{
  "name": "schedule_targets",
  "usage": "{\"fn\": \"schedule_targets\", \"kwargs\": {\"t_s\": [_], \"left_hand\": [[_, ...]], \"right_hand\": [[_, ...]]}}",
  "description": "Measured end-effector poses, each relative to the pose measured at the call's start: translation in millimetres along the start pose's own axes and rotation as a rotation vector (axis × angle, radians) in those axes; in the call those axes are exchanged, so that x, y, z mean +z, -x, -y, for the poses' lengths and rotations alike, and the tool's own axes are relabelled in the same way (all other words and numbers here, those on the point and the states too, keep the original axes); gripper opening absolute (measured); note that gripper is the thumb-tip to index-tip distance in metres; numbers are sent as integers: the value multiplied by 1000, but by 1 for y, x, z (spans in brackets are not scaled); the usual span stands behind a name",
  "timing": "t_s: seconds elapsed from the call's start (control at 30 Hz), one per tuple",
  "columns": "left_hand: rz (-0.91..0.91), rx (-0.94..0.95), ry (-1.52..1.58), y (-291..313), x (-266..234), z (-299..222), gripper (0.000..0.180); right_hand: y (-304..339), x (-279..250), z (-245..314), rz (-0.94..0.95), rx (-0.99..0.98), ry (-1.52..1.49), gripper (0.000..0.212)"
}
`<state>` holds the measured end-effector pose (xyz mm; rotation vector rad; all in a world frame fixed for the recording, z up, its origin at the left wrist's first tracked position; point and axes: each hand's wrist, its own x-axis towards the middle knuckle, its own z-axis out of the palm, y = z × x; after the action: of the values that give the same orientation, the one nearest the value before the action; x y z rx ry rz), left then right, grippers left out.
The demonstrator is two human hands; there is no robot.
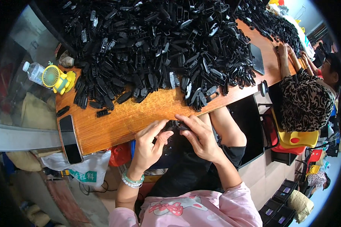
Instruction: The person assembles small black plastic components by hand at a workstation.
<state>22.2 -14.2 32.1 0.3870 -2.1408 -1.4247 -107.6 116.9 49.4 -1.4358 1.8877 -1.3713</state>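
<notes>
1. Head view: both hands meet just off the near edge of the table, over the lap, likely so elbows stay tucked.
2. Left hand curls, fingertips pinching a small black plastic part; right hand closes on its other end, steadying it.
3. Beyond the hands, a huge heap of black parts sits within reach.
4. Left of the hands lie a phone and a yellow fan.
</notes>
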Motion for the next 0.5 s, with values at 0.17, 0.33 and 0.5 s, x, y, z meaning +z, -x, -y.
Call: {"fn": "schedule_targets", "kwargs": {"t_s": [0.17, 0.33, 0.5], "left_hand": [[33, -83, 90, -2, -1, -5, 24], [26, 42, -33, -4, -2, -5, 22], [90, -303, 0, -8, 1, -23, 22]], "right_hand": [[1, -2, -5, 43, 39, -74, 47], [4, 7, 1, -48, -120, 150, 50], [4, 19, -6, -117, -145, 218, 52]]}}
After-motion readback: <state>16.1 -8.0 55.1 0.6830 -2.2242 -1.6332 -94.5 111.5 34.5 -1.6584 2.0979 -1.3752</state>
